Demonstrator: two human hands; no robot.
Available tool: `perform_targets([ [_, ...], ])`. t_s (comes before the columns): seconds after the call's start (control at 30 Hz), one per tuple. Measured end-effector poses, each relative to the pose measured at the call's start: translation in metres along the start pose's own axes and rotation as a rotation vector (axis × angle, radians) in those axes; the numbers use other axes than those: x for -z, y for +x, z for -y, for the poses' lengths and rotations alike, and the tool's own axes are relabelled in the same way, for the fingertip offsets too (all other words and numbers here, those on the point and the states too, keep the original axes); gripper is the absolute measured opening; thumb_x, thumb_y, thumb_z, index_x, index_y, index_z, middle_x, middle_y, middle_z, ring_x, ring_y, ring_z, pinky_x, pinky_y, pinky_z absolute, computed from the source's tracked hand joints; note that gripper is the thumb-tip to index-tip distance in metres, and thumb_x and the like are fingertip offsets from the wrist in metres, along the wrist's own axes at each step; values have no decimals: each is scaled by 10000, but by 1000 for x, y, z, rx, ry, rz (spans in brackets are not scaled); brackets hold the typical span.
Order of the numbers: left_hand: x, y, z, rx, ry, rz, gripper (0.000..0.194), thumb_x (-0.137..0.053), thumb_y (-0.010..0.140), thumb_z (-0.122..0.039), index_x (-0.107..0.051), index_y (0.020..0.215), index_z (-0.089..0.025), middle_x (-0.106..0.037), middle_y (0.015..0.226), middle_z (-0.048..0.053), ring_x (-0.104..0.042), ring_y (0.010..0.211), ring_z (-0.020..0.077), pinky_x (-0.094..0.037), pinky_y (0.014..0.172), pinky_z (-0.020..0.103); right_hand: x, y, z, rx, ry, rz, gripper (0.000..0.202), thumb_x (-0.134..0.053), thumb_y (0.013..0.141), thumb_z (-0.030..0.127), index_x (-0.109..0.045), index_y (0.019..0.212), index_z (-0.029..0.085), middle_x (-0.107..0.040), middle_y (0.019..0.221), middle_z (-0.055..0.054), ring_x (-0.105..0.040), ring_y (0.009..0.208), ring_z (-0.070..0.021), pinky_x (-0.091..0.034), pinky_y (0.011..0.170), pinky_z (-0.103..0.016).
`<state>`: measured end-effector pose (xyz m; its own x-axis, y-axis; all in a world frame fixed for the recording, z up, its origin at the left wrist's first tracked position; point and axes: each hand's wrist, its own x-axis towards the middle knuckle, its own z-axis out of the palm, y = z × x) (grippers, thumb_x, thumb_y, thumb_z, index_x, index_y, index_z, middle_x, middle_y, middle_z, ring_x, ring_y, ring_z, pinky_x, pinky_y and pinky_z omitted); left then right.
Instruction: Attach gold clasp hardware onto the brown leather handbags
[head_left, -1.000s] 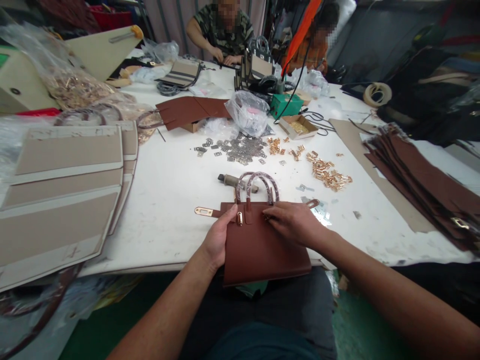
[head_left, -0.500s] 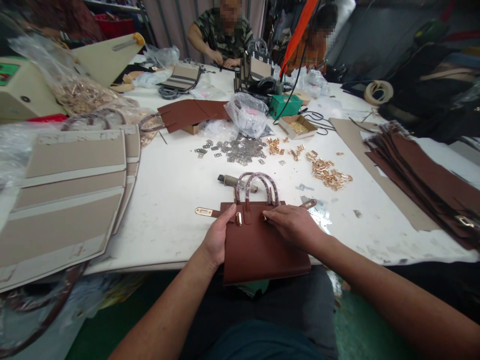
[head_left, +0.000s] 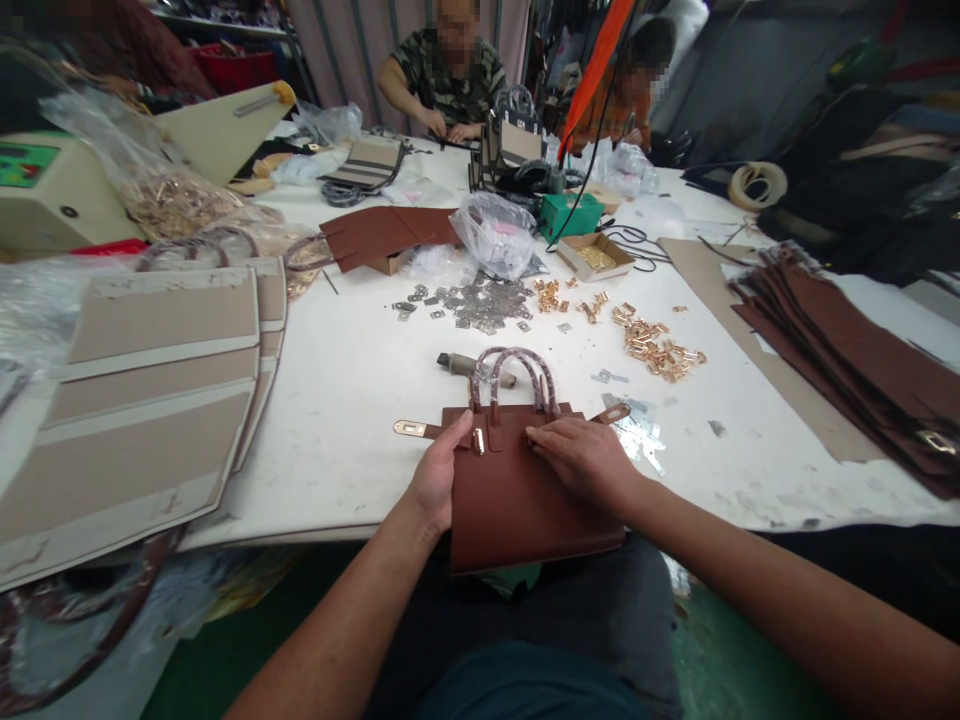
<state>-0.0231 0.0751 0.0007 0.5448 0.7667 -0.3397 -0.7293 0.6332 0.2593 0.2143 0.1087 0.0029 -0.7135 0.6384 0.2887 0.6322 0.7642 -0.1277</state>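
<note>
A brown handbag (head_left: pixel 517 510) lies across the table's near edge and my lap, its two wrapped handles (head_left: pixel 517 355) pointing away from me. My left hand (head_left: pixel 439 475) grips the bag's left side, thumb on the front beside a gold clasp (head_left: pixel 478 438). From under that thumb a strap with a gold end plate (head_left: pixel 411 428) sticks out leftward. My right hand (head_left: pixel 585 455) is closed at the upper right of the bag's front, fingertips pressed together there; what they pinch is hidden. Another gold-plated strap end (head_left: pixel 613 413) shows beyond it. Behind the handles lies a dark-tipped tool (head_left: pixel 469 368).
Silver plates (head_left: pixel 484 302) and gold fittings (head_left: pixel 656 345) are scattered ahead. Beige panels (head_left: pixel 150 400) are stacked at left, brown leather pieces (head_left: pixel 847 350) at right. A small box of gold parts (head_left: pixel 596 255) stands near a green box (head_left: pixel 570 213). A person (head_left: pixel 450 75) works across the table.
The view has shifted slightly, so the stacks at left sit a little further right. Both hands stay on the bag; the right fingers have curled in a little more, covering the small metal piece.
</note>
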Motion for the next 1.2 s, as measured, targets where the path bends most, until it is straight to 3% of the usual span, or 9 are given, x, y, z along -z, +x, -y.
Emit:
perform_targets([
  [0.23, -1, 0, 2, 21, -2, 2, 557, -498, 1007, -470, -611, 1382, -73, -759, 1137, 200, -725, 1085, 359, -492, 1077, 521, 10, 11, 5, -43, -2, 21, 230, -539, 1043, 243, -755, 1116, 213, -752, 934, -56, -674, 812, -196, -438, 689, -307],
  [0.5, -5, -2, 4, 31, 20, -4, 544, -504, 1009, -443, -605, 1388, -67, -761, 1134, 199, -727, 1085, 352, -487, 1087, 509, 16, 16, 12, -38, -53, 92, 209, -567, 1016, 212, -757, 1102, 217, -750, 934, -50, -666, 808, -210, -411, 676, -321],
  [0.77, -6, -3, 8, -46, 56, -138, 496, -586, 979, -392, -632, 1357, -75, -776, 1091, 177, -750, 1018, 330, -527, 1045, 476, 1, 7, 14, -166, 3, -63, 209, -580, 1026, 264, -742, 1148, 214, -757, 982, -62, -686, 863, -224, -476, 742, -336],
  [0.87, -5, -3, 8, -24, 34, -112, 494, -560, 989, -408, -644, 1340, -72, -778, 1078, 177, -752, 1009, 327, -530, 1039, 475, -1, 5, 15, -140, 66, -88, 217, -555, 1041, 260, -747, 1136, 222, -759, 1002, -64, -689, 888, -217, -490, 755, -324],
  [1.1, -2, -1, 8, 36, 13, -64, 510, -506, 1006, -437, -656, 1318, -62, -779, 1065, 180, -752, 1007, 326, -535, 1026, 475, 9, 12, 7, -18, 53, 25, 212, -564, 1027, 234, -770, 1074, 225, -753, 930, -57, -678, 812, -213, -477, 677, -317],
  [1.2, -4, -2, 7, 21, 22, -94, 494, -521, 1000, -421, -665, 1303, -59, -781, 1052, 179, -757, 990, 323, -548, 1007, 467, 7, 12, 4, -65, 135, -21, 168, -611, 1017, 253, -773, 1064, 247, -767, 953, -32, -703, 821, -193, -496, 701, -296],
])
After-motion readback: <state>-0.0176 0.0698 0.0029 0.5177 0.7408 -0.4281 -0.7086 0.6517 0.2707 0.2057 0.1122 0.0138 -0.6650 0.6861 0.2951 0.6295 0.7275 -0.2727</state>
